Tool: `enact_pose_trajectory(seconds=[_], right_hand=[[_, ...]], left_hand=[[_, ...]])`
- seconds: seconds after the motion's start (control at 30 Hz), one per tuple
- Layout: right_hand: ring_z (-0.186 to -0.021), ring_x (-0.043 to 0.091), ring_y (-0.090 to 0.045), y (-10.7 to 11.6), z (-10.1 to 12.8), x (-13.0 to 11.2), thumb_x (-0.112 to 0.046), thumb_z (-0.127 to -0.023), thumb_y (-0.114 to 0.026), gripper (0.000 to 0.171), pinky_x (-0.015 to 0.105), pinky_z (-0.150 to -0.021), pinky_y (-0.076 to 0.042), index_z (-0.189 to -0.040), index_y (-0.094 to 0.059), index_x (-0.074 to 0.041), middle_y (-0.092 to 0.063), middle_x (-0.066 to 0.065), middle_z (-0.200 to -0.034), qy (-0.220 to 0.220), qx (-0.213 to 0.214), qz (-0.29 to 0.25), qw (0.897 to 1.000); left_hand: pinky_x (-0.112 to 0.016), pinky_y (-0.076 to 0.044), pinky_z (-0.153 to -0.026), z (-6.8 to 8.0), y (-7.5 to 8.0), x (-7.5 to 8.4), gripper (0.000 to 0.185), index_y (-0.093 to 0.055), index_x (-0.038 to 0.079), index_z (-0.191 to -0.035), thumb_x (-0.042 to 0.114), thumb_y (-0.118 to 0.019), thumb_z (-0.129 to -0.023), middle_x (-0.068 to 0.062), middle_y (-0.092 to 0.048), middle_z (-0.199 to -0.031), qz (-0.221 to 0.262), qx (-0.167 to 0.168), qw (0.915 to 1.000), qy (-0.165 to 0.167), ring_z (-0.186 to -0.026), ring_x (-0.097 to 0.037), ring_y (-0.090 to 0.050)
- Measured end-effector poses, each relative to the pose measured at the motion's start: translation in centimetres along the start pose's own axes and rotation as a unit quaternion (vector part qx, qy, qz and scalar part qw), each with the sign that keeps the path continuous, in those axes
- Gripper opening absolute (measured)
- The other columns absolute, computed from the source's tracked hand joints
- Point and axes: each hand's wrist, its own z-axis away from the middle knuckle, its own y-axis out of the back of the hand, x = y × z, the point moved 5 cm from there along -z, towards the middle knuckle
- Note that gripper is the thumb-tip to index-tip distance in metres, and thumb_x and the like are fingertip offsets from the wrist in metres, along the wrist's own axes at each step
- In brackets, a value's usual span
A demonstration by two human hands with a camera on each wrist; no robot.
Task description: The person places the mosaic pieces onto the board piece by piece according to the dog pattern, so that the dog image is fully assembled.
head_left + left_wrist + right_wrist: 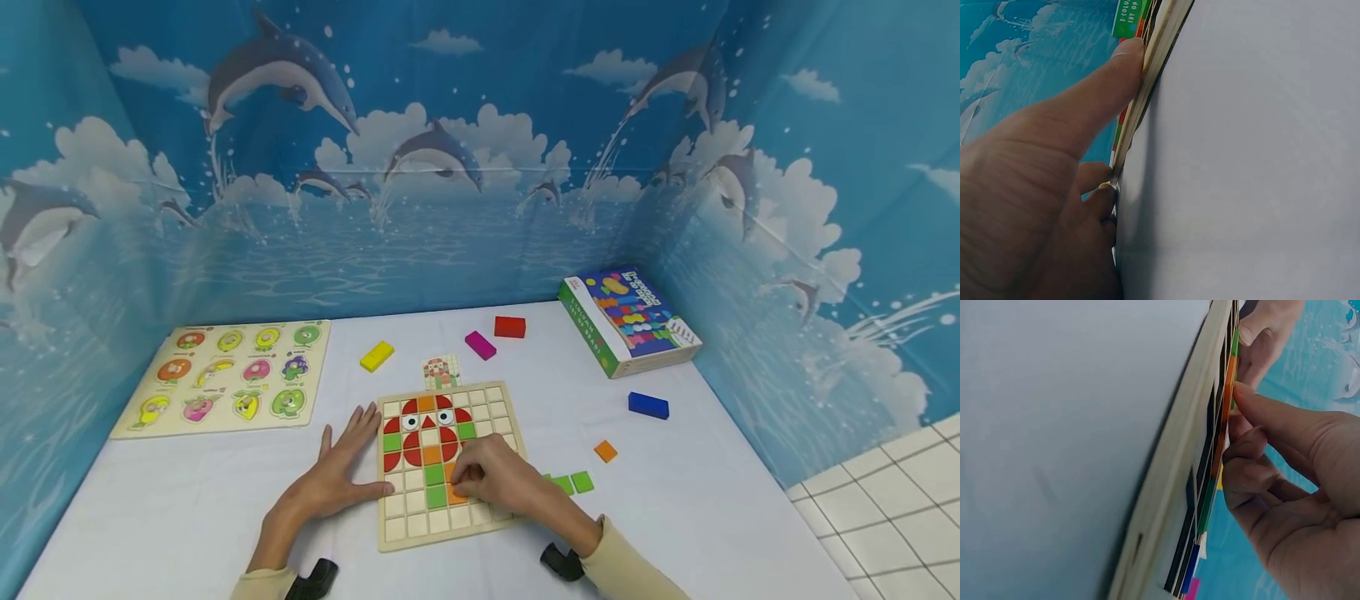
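Observation:
A wooden grid board (487,398) lies in the middle of the white table, partly filled with red, orange and green tiles that form a face. My left hand (352,462) lies flat beside the board's left edge (1159,53), fingers straight, thumb (1094,87) against the rim. My right hand (480,477) rests on the board with curled fingers that pinch an orange tile (455,495) in the lower rows. In the right wrist view, the fingertips (1244,394) touch that orange tile (1229,387).
Loose green tiles (573,482) and an orange tile (605,451) lie right of the board. A pattern card (441,372) and yellow (377,356), magenta (480,344), red (510,327) and blue (648,405) blocks lie beyond. A fruit puzzle (228,377) is far left, a box (628,319) far right.

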Motion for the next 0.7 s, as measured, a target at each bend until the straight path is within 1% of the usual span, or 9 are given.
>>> enact_pose_trajectory(seconds=[0.17,0.27,0.33,0.4,0.5,0.63,0.7], right_hand=[[-0.071,0.000,-0.056,0.7,0.3,0.5,-0.004,-0.090,-0.087,0.008,0.017,-0.063,-0.054,-0.090,-0.084,-0.011,-0.071,-0.010,-0.080,-0.002,-0.008,0.001,1.000],[-0.073,0.002,-0.057,2.1,0.9,1.2,-0.006,-0.091,-0.087,0.008,0.018,-0.064,-0.054,-0.096,-0.084,-0.011,-0.069,-0.012,-0.082,-0.002,-0.009,0.006,1.000],[-0.075,0.005,-0.059,3.3,1.6,1.9,-0.006,-0.091,-0.087,0.011,0.019,-0.066,-0.055,-0.100,-0.084,-0.010,-0.070,-0.009,-0.085,-0.004,-0.005,0.005,1.000],[-0.079,0.009,-0.062,4.8,2.5,2.9,-0.006,-0.090,-0.088,0.016,0.021,-0.069,-0.056,-0.105,-0.084,-0.010,-0.073,-0.006,-0.090,-0.014,-0.001,0.001,1.000],[-0.083,0.017,-0.064,7.1,4.3,4.8,-0.008,-0.089,-0.089,0.022,0.023,-0.072,-0.055,-0.110,-0.084,-0.011,-0.075,-0.002,-0.095,-0.045,0.015,0.006,0.999],[-0.085,0.024,-0.064,10.1,7.0,7.2,-0.009,-0.085,-0.092,0.029,0.025,-0.072,-0.055,-0.113,-0.084,-0.013,-0.075,-0.001,-0.097,-0.088,0.046,0.039,0.994],[-0.086,0.025,-0.063,11.5,8.5,8.0,-0.009,-0.083,-0.094,0.033,0.027,-0.072,-0.055,-0.114,-0.083,-0.012,-0.074,0.000,-0.097,-0.099,0.066,0.056,0.991]], left_hand=[[-0.065,0.022,-0.128,0.0,0.1,-0.2,0.123,-0.017,0.014,-0.174,0.044,-0.094,-0.083,-0.007,-0.007,-0.182,-0.005,0.000,1.0000,0.005,-0.168,-0.036,0.006],[-0.065,0.022,-0.128,0.1,0.2,-0.2,0.122,-0.018,0.014,-0.174,0.043,-0.094,-0.083,-0.008,-0.007,-0.182,-0.004,0.001,1.0000,0.007,-0.168,-0.036,0.006],[-0.065,0.022,-0.128,0.3,0.3,-0.1,0.122,-0.018,0.013,-0.174,0.042,-0.094,-0.083,-0.009,-0.008,-0.182,-0.002,0.003,1.0000,0.008,-0.168,-0.037,0.006],[-0.065,0.022,-0.128,0.3,0.4,-0.1,0.121,-0.019,0.012,-0.174,0.041,-0.094,-0.083,-0.010,-0.008,-0.182,0.001,0.005,1.0000,0.006,-0.168,-0.038,0.006],[-0.065,0.022,-0.128,0.3,0.3,0.0,0.121,-0.019,0.012,-0.174,0.041,-0.094,-0.083,-0.010,-0.009,-0.182,0.007,0.005,1.0000,0.001,-0.168,-0.038,0.005],[-0.065,0.022,-0.128,0.1,0.1,0.1,0.121,-0.018,0.013,-0.174,0.041,-0.094,-0.083,-0.008,-0.008,-0.182,0.008,-0.001,1.0000,0.002,-0.168,-0.037,0.006],[-0.065,0.022,-0.128,0.0,0.0,0.1,0.121,-0.018,0.013,-0.174,0.041,-0.094,-0.084,-0.008,-0.007,-0.182,0.005,-0.003,1.0000,0.001,-0.168,-0.037,0.006]])
